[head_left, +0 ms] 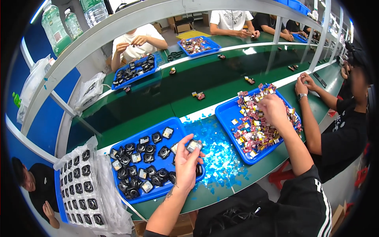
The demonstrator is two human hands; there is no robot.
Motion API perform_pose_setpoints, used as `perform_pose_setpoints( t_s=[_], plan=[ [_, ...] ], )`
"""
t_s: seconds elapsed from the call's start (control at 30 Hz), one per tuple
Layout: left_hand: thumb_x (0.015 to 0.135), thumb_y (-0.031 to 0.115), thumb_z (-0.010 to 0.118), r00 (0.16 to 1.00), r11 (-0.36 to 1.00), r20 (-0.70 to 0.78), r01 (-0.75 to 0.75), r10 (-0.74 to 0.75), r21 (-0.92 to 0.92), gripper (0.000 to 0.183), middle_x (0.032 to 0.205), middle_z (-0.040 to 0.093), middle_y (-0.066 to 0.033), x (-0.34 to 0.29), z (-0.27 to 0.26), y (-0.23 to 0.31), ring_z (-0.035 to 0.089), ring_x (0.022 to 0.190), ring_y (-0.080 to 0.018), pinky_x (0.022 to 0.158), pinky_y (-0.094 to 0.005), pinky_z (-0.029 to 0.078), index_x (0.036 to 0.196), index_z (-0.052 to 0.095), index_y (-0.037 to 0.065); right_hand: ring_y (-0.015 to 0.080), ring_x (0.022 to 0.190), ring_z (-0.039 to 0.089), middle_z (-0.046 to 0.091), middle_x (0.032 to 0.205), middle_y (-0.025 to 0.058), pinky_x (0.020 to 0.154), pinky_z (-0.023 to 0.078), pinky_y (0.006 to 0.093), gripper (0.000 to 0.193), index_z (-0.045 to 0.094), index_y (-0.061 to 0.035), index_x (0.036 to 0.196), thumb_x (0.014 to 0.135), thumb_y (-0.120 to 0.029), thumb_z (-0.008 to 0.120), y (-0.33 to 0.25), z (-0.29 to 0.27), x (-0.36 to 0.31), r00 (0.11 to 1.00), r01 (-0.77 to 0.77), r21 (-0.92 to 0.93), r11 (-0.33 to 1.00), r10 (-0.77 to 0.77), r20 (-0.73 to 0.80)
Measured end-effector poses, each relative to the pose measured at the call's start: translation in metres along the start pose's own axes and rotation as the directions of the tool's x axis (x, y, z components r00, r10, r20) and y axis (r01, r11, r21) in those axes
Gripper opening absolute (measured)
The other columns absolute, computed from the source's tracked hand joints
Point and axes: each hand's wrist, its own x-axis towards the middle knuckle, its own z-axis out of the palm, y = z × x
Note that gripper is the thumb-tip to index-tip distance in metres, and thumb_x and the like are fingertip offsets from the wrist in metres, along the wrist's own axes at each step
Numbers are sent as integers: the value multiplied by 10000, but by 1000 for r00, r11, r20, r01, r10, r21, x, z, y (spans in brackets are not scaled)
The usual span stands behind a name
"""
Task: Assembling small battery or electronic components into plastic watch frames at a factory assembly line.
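Note:
My left hand grips a small square camera housing, its pale grey side turned up, between thumb and fingers. It is raised over the right part of a blue tray of similar black camera housings, some showing a round lens and some a pale back. My right hand is over a second blue tray, with its fingers curled together at a heap of small circuit boards with red, white and yellow parts. What its fingertips hold, if anything, is hidden.
Blue film scraps litter the green bench between the trays. Plastic-wrapped sheets of camera housings stand at the left. Beyond runs a dark green conveyor with scattered boards. Co-workers sit opposite and at the right; metal frame bars cross above.

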Motion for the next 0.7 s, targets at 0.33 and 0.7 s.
perform_pose_setpoints(
  t_s=[0.33,0.7],
  plan=[
    [866,78,687,948,872,149,-317,281,374,240,1136,513,-74,-2,-6,-8,568,938,-112,703,-217,507,1106,685,58,52,741,579,610,809,1,672,449,193,88,568,-14,907,875,-7,650,-95,-33,-28,964,-265,938,225,83,252],
    [781,99,781,924,712,230,-383,307,589,215,986,578,-35,-10,3,3,518,711,-59,606,-202,437,981,718,54,84,831,578,600,900,33,759,475,232,90,556,0,954,892,11,622,-169,-13,-51,962,-260,961,96,-66,266]
  ],
)
